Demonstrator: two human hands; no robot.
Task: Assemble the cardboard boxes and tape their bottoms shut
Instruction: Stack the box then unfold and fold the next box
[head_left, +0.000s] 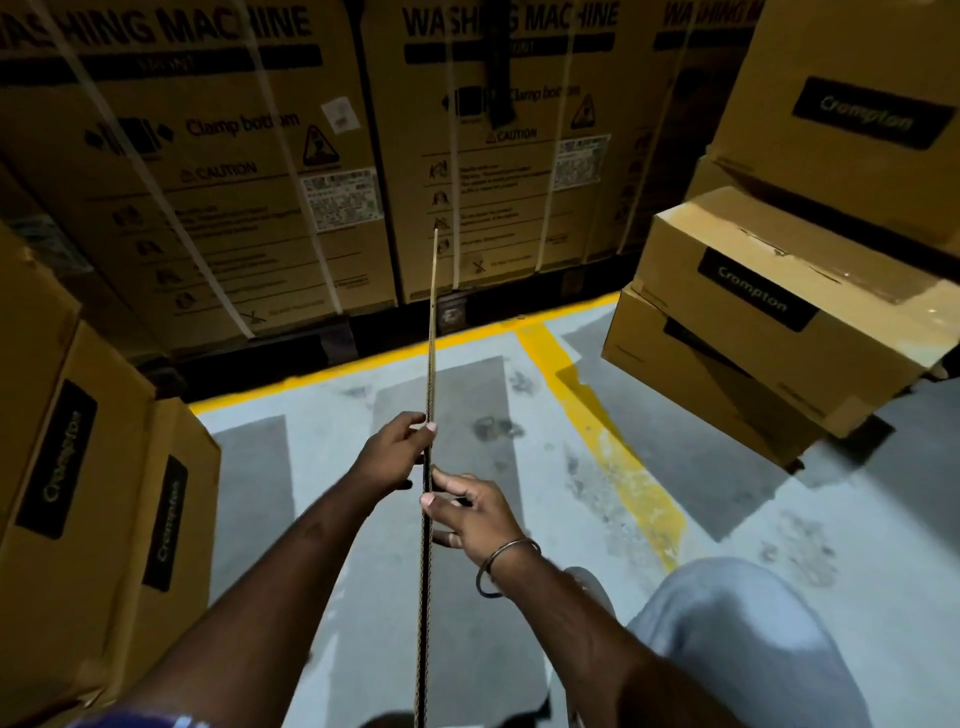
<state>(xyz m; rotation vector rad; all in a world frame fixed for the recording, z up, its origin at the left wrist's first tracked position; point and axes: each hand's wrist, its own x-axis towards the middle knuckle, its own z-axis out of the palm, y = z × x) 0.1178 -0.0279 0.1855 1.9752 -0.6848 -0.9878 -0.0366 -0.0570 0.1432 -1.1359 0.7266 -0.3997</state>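
A flattened cardboard box (432, 332) stands edge-on in front of me, so it shows only as a thin brown strip running from the bottom of the view up toward the far boxes. My left hand (392, 454) grips its left face with the fingers curled over the edge. Against its right face, slightly lower, my right hand (470, 512) presses with thumb and fingers; a metal bangle sits on that wrist. No tape is in view.
Large washing-machine cartons (218, 171) wall off the far side. Stacked Crompton boxes (769, 312) stand at the right, more Crompton boxes (78, 493) at the left. Grey floor with yellow lines (597, 415) lies between. My knee in light trousers (737, 649) is at the lower right.
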